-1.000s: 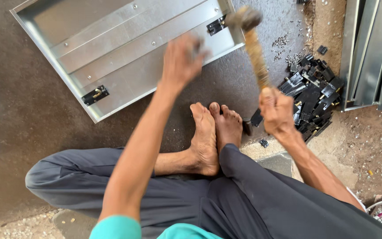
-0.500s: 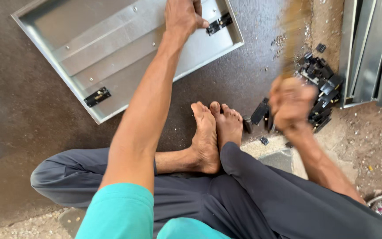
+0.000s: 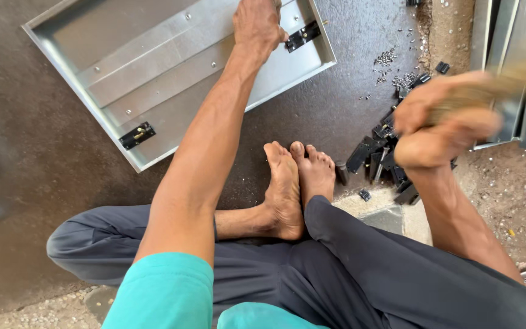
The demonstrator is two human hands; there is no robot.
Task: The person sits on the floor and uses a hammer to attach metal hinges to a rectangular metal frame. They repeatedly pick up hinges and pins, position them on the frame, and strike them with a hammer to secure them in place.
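Left hand (image 3: pixel 257 24) now presses flat grey sheet-metal panel (image 3: pixel 153 79) beside black latch (image 3: pixel 302 36); right hand (image 3: pixel 439 131) (blurred) raises wooden hammer handle (image 3: pixel 506 82), grip fisted round it.

- Dark, rough floor mat (image 3: pixel 44 152) underfoot.
- Gritty dirt ground (image 3: pixel 512 195) right of mat.
- Grey metal sheets (image 3: pixel 506 36) stacked beyond that dirt.
- Daylight, soft.
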